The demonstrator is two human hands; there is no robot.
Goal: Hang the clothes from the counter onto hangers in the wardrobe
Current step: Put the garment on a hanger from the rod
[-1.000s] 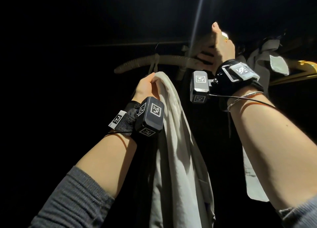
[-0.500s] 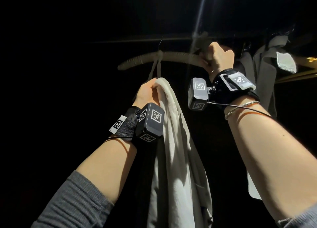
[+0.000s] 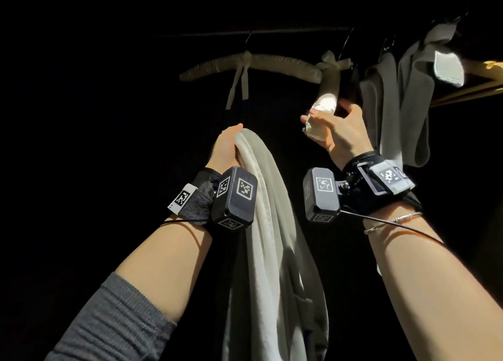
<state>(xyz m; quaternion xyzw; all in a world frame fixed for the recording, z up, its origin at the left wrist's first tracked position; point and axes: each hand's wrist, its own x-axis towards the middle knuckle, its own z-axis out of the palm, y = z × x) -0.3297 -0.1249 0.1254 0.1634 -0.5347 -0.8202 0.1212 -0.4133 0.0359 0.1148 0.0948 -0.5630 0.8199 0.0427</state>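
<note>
**Hanger end in my right hand, garment waiting in my left**

My right hand (image 3: 336, 132) curls round the lower end of a padded hanger (image 3: 325, 88) that tilts steeply, its long axis running from my fingers up to its bow and hook near the wardrobe rail (image 3: 245, 33). My left hand (image 3: 227, 148) is closed on the bunched top of the pale garment (image 3: 261, 224), which hangs straight down below and to the left of that hanger end, close but apart. A second padded hanger (image 3: 272, 64) hangs level from the rail above my left hand. I judge the garment's opening must go up and right onto the tilted end.
</note>
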